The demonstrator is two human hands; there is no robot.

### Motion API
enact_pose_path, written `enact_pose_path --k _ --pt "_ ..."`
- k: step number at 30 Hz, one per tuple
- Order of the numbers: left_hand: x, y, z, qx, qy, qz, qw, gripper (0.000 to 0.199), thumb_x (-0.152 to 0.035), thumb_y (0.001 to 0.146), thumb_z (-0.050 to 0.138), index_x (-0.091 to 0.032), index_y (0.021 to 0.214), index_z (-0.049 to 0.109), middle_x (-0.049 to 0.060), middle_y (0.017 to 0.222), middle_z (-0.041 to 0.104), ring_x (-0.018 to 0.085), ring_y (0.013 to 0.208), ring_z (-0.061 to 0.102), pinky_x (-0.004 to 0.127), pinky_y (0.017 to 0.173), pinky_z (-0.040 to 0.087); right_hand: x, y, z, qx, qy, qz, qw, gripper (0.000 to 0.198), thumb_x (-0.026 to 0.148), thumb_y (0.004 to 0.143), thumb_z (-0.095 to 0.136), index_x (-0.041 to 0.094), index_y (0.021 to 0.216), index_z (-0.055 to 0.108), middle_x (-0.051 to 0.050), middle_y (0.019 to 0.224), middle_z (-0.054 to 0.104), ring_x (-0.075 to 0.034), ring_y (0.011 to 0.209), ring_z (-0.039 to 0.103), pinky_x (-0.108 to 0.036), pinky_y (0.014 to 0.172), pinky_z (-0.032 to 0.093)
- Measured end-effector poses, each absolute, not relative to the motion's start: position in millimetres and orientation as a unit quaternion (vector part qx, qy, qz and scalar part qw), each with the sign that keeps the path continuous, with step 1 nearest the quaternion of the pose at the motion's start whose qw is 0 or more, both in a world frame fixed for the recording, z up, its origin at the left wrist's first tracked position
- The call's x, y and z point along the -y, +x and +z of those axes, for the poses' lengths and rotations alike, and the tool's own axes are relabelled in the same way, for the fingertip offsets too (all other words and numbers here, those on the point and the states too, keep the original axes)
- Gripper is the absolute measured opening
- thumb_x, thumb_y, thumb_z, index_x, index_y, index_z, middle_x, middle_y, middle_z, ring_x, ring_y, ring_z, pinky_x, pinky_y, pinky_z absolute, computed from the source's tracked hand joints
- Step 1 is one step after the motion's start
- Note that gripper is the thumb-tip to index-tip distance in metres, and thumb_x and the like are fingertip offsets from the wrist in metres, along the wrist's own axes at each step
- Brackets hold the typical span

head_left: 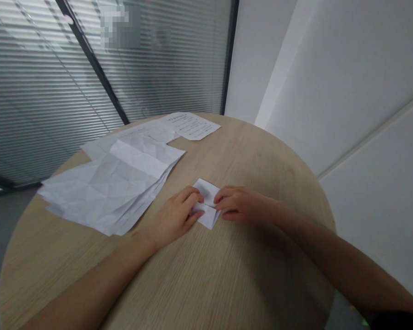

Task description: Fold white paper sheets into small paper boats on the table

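Observation:
A small folded white paper lies on the wooden table, with a crease or flap edge running across its middle. My left hand grips its left side, thumb low and fingers curled over the top. On the opposite side, my right hand has its bent fingertips on the paper's right edge, the thumb just below. Part of the paper's left and right corners is hidden under my fingers.
A stack of creased white sheets spreads over the left of the round table. Behind it lie printed sheets. Glass with blinds stands beyond the table; a white wall is at the right.

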State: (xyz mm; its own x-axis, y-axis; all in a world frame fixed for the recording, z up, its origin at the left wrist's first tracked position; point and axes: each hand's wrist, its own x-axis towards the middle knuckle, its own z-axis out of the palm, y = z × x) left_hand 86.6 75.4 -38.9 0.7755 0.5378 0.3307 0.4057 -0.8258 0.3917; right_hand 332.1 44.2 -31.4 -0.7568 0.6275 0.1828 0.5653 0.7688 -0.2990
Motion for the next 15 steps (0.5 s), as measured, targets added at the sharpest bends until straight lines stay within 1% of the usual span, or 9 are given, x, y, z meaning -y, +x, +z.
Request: enact_pose_path --k 1,3,5,7,9,12,15 --pt "-75.8 86.0 -39.3 -0.236 0.939 0.21 0.133 0.016 -0.022 0.094 0.048 -0.019 0.105 0.059 0.01 0.111 0.06 0.022 0.099 0.058 0.038 0.086 0.049 -46.4 335.3 -32.2 0.92 -0.338 0.131 0.149 0.012 0.018 0.085 0.068 0.019 0.096 0.071 -0.007 0.105 0.07 -0.019 0.099 0.063 -0.033 0.092 0.047" --pt "-76.5 83.6 -38.4 -0.202 0.955 0.182 0.115 0.021 -0.023 0.096 0.046 -0.022 0.109 0.063 0.008 0.113 0.062 0.024 0.105 0.057 0.042 0.093 0.046 -49.3 340.2 -34.1 0.897 -0.38 0.146 0.169 0.022 0.022 0.082 0.072 0.018 0.103 0.069 -0.008 0.103 0.07 -0.02 0.099 0.064 -0.034 0.091 0.048" --pt "-77.2 80.6 -35.9 -0.184 0.963 0.157 0.116 0.023 -0.03 0.094 0.054 -0.024 0.115 0.064 0.008 0.117 0.062 0.025 0.11 0.056 0.045 0.098 0.043 -49.9 342.5 -35.6 0.888 -0.399 0.148 0.174 0.04 0.029 0.08 0.076 0.018 0.117 0.064 -0.01 0.112 0.069 -0.022 0.104 0.063 -0.036 0.094 0.047" --pt "-78.2 77.9 -33.8 -0.183 0.965 0.143 0.121 0.034 -0.037 0.088 0.064 -0.024 0.119 0.063 0.009 0.121 0.061 0.028 0.114 0.054 0.046 0.1 0.042 -49.3 342.4 -36.2 0.898 -0.384 0.14 0.165 0.051 0.036 0.079 0.077 0.018 0.125 0.061 -0.012 0.122 0.065 -0.024 0.113 0.06 -0.039 0.1 0.044" --pt "-80.3 76.2 -33.6 -0.191 0.963 0.146 0.12 0.036 -0.037 0.087 0.067 -0.023 0.12 0.064 0.009 0.121 0.061 0.027 0.114 0.055 0.046 0.1 0.044 -48.5 340.8 -36.1 0.908 -0.37 0.128 0.148 0.051 0.04 0.08 0.076 0.018 0.124 0.063 -0.013 0.125 0.063 -0.026 0.117 0.058 -0.041 0.102 0.042" --pt "-84.6 75.1 -35.7 -0.195 0.96 0.166 0.116 0.027 -0.034 0.092 0.061 -0.02 0.114 0.067 0.01 0.114 0.065 0.024 0.107 0.059 0.041 0.096 0.048 -48.7 338.2 -36.5 0.909 -0.374 0.122 0.14 0.049 0.042 0.08 0.076 0.016 0.121 0.066 -0.014 0.123 0.064 -0.027 0.115 0.058 -0.042 0.101 0.043" --pt "-87.9 74.1 -36.5 -0.185 0.958 0.184 0.117 0.025 -0.034 0.096 0.055 -0.018 0.108 0.07 0.009 0.107 0.067 0.022 0.101 0.062 0.038 0.091 0.051 -50.5 337.0 -38.2 0.903 -0.382 0.124 0.151 0.051 0.043 0.078 0.077 0.014 0.119 0.067 -0.015 0.119 0.066 -0.027 0.112 0.059 -0.041 0.1 0.044"
